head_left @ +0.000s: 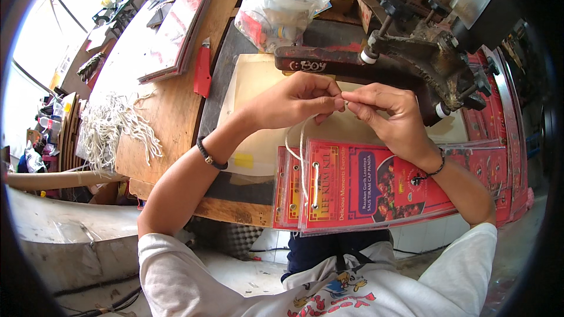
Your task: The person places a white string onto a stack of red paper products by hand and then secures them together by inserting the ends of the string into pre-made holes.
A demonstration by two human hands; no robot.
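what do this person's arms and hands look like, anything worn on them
The left hand and right hand are bare. The sleeves are short and white. A dark bracelet with a gold-coloured bead circles the left wrist; a thinner dark band circles the right.

Red rectangular glossy cards, yellow-patterned, purple panel; at cards' left edge, thin white string; left of cards, red plastic cutter.

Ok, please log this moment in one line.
left hand: pinching white cord; right hand: pinching cord; red glossy rectangular cards: cord at holes
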